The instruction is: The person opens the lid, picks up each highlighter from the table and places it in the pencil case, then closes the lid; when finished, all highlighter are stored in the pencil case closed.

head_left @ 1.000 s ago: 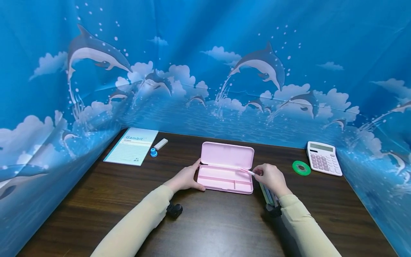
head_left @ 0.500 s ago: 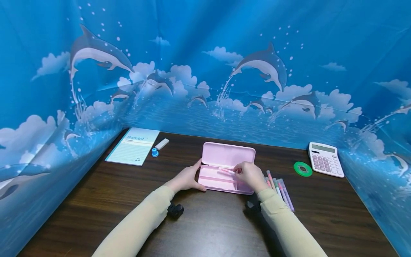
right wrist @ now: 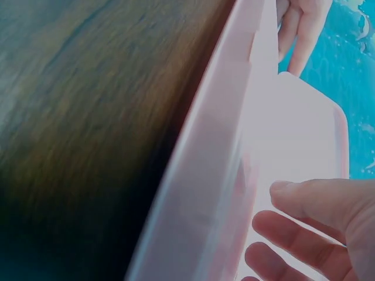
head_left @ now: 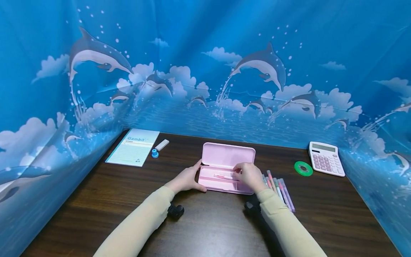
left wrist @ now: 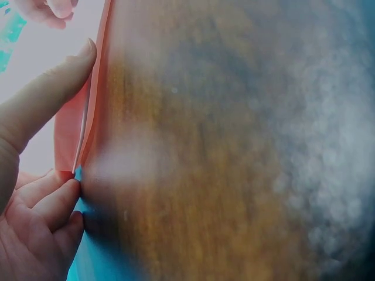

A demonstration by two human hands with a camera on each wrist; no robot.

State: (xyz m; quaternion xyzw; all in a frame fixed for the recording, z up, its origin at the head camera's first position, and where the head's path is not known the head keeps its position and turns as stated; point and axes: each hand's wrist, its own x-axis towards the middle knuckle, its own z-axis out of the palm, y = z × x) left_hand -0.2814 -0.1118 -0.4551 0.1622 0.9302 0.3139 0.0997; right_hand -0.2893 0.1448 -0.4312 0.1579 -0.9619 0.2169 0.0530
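A pink pencil case (head_left: pixel 228 155) lies on the table with its lid raised. My left hand (head_left: pixel 186 178) holds its left end, thumb at the front edge and fingers towards the hinge; the left wrist view shows this thumb (left wrist: pixel 79 73) against the case wall. Inside the rear compartment lies a pink-and-white pen (head_left: pixel 223 176), its right end hidden by my right hand (head_left: pixel 248 175). In the right wrist view, the thumb and fingers (right wrist: pixel 293 231) of that hand are apart over the case, with nothing visible between them. Several coloured pens (head_left: pixel 282 191) lie beside the case, partly behind the right wrist.
A notebook (head_left: pixel 133 148), a white eraser-like block (head_left: pixel 162 144) and a small blue object (head_left: pixel 155 153) are at the back left. To the right are a green ring-shaped roll (head_left: pixel 303 169) and a white calculator (head_left: pixel 326 159). A dolphin-print curtain (head_left: pixel 205 71) borders the table.
My right hand has moved left from beside the pens to over the case, bringing the pink-and-white pen, which now lies lower inside, released. The left hand has stayed put.
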